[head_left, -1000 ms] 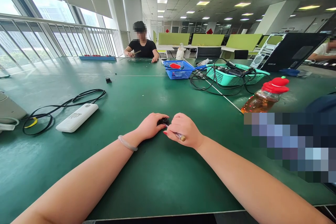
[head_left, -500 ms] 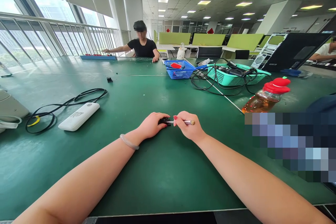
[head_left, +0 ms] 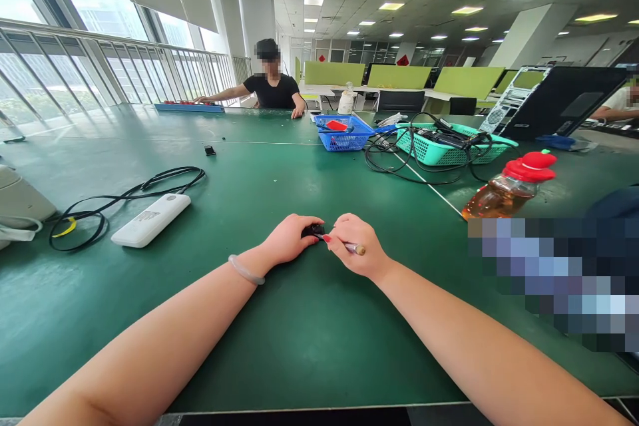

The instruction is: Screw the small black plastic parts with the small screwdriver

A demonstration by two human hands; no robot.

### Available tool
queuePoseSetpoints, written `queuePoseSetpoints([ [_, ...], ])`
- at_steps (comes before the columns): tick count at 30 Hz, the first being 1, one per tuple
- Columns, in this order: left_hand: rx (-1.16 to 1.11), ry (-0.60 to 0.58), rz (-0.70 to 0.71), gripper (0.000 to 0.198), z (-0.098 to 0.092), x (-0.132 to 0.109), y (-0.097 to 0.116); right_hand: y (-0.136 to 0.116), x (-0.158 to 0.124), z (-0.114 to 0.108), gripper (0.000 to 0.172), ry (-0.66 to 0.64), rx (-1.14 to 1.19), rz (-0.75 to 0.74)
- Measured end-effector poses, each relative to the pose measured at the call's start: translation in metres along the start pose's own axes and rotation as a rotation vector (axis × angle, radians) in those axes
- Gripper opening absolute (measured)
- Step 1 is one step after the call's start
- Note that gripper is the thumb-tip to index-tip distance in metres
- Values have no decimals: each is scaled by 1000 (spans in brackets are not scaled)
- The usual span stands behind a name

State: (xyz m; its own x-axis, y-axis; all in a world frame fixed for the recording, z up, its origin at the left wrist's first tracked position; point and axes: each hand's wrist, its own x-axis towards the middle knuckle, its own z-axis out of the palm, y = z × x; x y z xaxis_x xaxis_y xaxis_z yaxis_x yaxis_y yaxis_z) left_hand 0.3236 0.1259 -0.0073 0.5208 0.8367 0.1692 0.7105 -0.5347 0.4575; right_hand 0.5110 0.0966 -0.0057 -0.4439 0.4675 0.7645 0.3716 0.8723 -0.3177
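Still pinching the black part (head_left: pixel 312 229) between thumb and fingers of the left hand (head_left: pixel 288 238), low at the green table (head_left: pixel 299 339), much as half a second ago. Gripping the tool (head_left: pixel 357 249) in the right hand (head_left: pixel 360 233), now rolled further over, with the handle end dipped toward the near edge and less of the shaft showing. Pointing it at the black part; too small to tell whether touching. Working well right of the power bank (head_left: pixel 152 220).
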Motion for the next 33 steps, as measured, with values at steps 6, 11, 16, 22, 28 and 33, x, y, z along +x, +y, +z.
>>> queuePoseSetpoints([
  [6,1,6,4,37,0,1,0,2,-1,1,40,17,-27,54],
  [11,5,21,-37,46,2,1,-3,2,-1,2,40,-11,-64,-33],
  [16,-29,40,-44,46,5,1,-4,3,-1,0,38,66,-67,-22],
  [22,-89,55,-73,62,6,1,-5,5,0,-1,36,135,-88,108],
  [28,-132,43,-35,73,5,-1,-5,10,2,-2,37,161,66,502],
  [33,-131,38,-11,73,3,-1,-2,13,4,-4,43,262,168,757],
])
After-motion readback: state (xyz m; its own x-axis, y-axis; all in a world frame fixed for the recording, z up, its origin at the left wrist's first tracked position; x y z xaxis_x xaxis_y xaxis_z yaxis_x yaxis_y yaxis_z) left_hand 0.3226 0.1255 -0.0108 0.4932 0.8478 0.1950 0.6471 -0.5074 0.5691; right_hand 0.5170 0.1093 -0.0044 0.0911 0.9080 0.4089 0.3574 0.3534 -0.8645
